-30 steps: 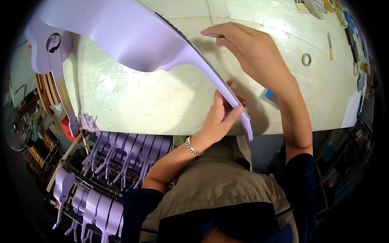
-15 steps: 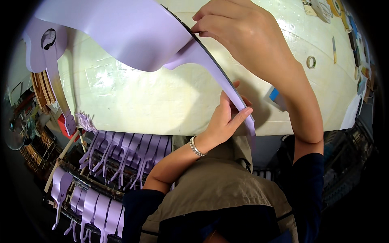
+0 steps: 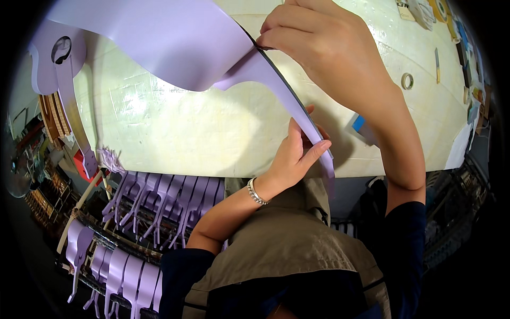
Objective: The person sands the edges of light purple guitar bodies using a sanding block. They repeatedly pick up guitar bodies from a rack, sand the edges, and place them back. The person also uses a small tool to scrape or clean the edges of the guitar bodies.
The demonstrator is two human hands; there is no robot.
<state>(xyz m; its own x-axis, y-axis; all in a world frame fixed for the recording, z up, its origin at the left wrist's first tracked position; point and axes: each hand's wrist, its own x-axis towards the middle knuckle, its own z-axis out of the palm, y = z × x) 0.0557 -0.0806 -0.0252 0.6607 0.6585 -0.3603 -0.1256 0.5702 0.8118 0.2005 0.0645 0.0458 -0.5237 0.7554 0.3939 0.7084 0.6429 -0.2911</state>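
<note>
A lavender ukulele-like instrument point(image 3: 159, 48) with a rounded body lies tilted across the upper left, its neck running down toward me. My left hand point(image 3: 298, 154) is closed around the neck near the headstock end, thumb on top. A thin dark strip point(image 3: 280, 73) runs along the neck's edge. Where neck meets body, my right hand point(image 3: 324, 48) pinches at this strip with thumb and fingertips. Part of the body is cut off by the top of the picture.
Another lavender instrument point(image 3: 68, 90) with a round hole lies at the left. Several lavender instruments point(image 3: 130, 282) hang on racks below the table point(image 3: 159, 143). A tape roll point(image 3: 407, 81), a thin blade-like tool point(image 3: 438, 65) and a blue-and-grey block point(image 3: 360, 125) are on the right.
My right fingertips have shifted slightly right and down along the dark edge. My left hand keeps its grip on the neck, almost unmoved.
</note>
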